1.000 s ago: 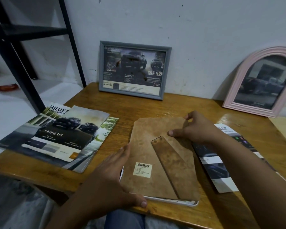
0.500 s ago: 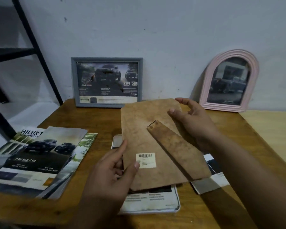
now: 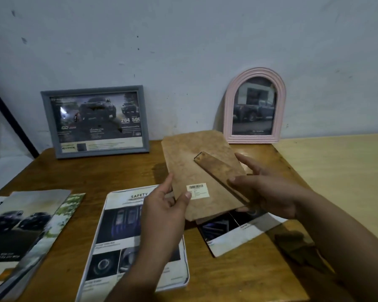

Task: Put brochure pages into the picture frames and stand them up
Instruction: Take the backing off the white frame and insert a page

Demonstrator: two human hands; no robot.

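Observation:
I hold a brown backing board [image 3: 190, 162] above the table, its back with a barcode label facing me and its stand leg [image 3: 214, 168] lying flat. My left hand [image 3: 164, 212] pinches the board's lower left edge by the label. My right hand [image 3: 268, 192] grips the right side, thumb on the leg. Beneath lies a white frame [image 3: 187, 269] with a "SAFETY" brochure page [image 3: 118, 236] on it. A grey frame [image 3: 46, 123] and a pink arched frame [image 3: 229, 105], both with car pictures, stand against the wall.
A loose brochure page [image 3: 238, 234] lies on the wooden table [image 3: 96, 171] under the board's lower end. A stack of car brochures [image 3: 20, 225] sits at the left edge. A paler table [image 3: 336, 171] adjoins on the right. A black shelf leg [image 3: 9, 118] slants at far left.
The backing board has come up off the white frame and moved right in both hands, uncovering the page lying on the frame. My right hand slid down to the stand leg.

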